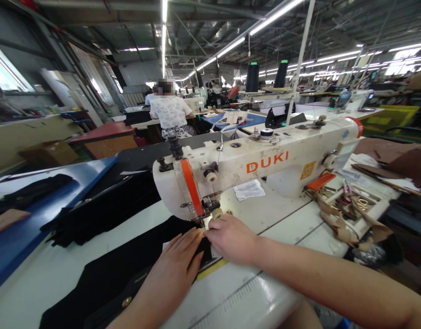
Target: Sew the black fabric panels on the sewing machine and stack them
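A white sewing machine (224, 164) with orange trim and the lettering "DUKI" stands before me. Black fabric (124, 265) with a brass-coloured eyelet (127, 301) lies on the white machine table and runs under the needle area. My left hand (178, 260) rests flat on this fabric, its stretched fingers reaching almost to the presser foot. Right beside the needle, my right hand (233, 237) has its fingers curled and pressed together; whatever is between them is hidden. Its fingertips touch or nearly touch those of my left hand.
A tray (359, 205) with scissors and small tools sits at right. More black fabric (128, 201) lies behind the work, beside a blue surface (73, 205). Another person's hand (8, 221) shows at far left. A co-worker (171, 112) sits ahead. Thread cones (252, 77) stand behind the machine.
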Demonstrator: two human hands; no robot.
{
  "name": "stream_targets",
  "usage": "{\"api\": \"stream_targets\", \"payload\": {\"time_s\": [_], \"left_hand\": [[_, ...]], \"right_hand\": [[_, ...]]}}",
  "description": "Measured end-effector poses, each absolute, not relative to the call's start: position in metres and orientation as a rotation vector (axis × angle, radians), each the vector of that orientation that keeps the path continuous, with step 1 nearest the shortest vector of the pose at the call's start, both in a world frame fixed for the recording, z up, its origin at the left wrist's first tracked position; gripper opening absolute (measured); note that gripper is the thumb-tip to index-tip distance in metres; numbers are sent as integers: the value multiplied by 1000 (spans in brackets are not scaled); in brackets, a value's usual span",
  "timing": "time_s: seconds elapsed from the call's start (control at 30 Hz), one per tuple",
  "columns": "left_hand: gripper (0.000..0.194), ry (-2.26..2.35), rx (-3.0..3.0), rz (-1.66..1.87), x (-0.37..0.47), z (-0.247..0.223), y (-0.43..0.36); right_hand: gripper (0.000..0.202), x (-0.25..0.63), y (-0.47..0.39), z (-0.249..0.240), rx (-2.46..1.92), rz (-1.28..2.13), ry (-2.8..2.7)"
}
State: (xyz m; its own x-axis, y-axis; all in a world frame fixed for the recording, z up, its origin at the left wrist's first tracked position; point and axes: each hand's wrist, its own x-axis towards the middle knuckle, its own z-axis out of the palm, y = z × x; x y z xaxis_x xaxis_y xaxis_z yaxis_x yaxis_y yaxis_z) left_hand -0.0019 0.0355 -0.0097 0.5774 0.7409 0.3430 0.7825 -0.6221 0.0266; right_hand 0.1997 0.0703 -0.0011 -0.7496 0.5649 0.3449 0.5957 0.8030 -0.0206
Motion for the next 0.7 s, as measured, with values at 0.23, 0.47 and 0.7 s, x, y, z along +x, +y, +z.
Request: {"api": "stream_targets", "payload": {"time_s": [0.23,0.47,0.7], "left_hand": [[42,-1298,-2654,-432,1,-5,38],[41,-1324,-2670,-418,1,-7,38],[38,-1311,-2716,-444,-3,-6,38]], "right_hand": [[19,199,72,1,-893,-130,-2657],[16,200,70,-3,-877,-136,-2668],[12,200,70,-5,-860,-123,-2654]]}}
